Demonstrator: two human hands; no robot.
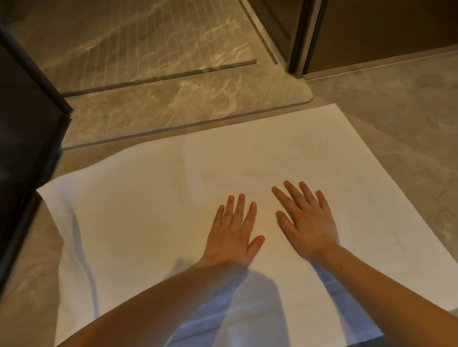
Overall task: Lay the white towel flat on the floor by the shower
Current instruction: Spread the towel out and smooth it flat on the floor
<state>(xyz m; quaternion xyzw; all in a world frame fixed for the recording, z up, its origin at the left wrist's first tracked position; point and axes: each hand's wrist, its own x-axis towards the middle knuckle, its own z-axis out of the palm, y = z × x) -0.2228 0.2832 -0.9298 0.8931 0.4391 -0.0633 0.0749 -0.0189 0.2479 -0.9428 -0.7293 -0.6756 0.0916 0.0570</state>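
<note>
Hands (232, 232) (309, 222) (both flat) on white towel (151, 203)

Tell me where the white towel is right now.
In the head view the white towel lies spread on the floor mid-frame, just short of the shower threshold, with the left hand and right hand flat on its middle.

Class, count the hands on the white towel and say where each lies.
2. The left hand lies flat on the middle of the towel; the right hand lies flat beside it, apart. None seems hidden.
</note>
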